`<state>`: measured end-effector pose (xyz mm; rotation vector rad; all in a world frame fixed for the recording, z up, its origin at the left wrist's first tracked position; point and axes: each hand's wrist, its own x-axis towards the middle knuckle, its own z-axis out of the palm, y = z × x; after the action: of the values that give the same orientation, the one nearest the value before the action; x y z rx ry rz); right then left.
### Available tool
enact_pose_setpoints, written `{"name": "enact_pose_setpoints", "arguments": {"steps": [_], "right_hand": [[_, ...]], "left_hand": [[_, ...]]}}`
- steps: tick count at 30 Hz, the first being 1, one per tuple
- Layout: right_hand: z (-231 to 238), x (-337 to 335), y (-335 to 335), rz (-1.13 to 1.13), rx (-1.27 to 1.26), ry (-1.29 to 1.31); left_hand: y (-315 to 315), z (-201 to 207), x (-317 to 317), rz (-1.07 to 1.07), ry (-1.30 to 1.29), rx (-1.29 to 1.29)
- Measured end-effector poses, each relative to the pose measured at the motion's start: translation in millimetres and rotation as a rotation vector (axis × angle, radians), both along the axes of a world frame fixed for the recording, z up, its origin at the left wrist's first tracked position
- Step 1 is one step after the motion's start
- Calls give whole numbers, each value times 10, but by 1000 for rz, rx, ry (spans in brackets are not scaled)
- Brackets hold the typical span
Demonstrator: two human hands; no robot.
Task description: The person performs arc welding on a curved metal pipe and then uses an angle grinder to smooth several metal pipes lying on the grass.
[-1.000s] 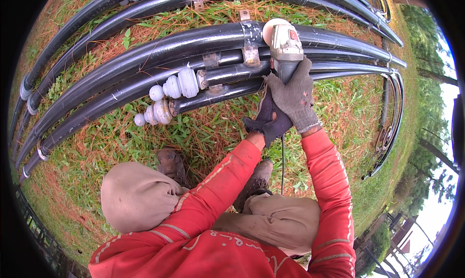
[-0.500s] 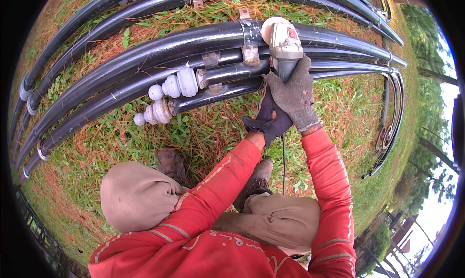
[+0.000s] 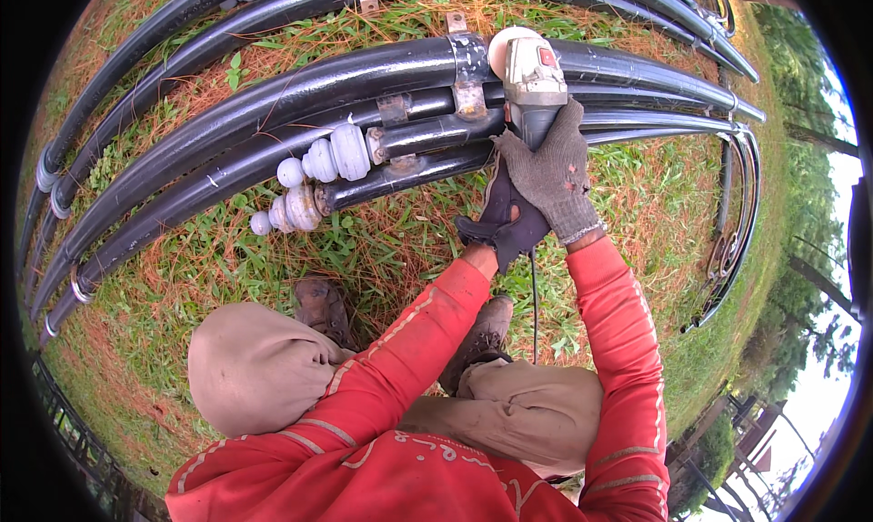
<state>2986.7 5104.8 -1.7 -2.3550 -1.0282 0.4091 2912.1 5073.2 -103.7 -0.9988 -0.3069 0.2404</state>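
Note:
An angle grinder with a pale head, grey body and red switch lies in my two gloved hands. Its light round disc is at or against a scuffed metal band around a thick black pole. My right hand, in a worn grey knitted glove, wraps the grinder's body from the right. Beneath and left of it, my left hand, in a torn dark glove, closes on the rear of the tool; its fingers are mostly hidden. A black cord hangs down from the grinder.
More black poles lie beyond. Grey-white ball finials cap two nearer pole ends, left of my hands. Metal tabs stick out from the bands. My boots rest on grass strewn with brown needles.
The grinder head and disc have shifted very slightly up and to the left along the band. Both hands keep their hold, and the cord has swung a little.

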Motion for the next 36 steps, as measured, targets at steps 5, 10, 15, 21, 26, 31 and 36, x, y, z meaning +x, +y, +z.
{"name": "enact_pose_setpoints", "arguments": {"steps": [5,10,15,21,26,31,36], "right_hand": [[22,-1,20,-14,-29,2],[45,-33,68,-24,-12,5],[12,-1,-12,-31,33,-17],[-2,-20,23,6,33,-19],[29,-41,53,-4,0,-16],[-5,-5,15,7,-11,-53],[37,-37,58,-2,-18,-27]], "left_hand": [[-3,23,-4,23,31,79],[34,-2,8,64,44,143],[70,214,-28,-85,515,462],[-17,-34,12,190,85,316],[15,15,-24,-33,362,303],[87,257,-72,-143,635,477],[41,53,-17,28,93,136]]}}
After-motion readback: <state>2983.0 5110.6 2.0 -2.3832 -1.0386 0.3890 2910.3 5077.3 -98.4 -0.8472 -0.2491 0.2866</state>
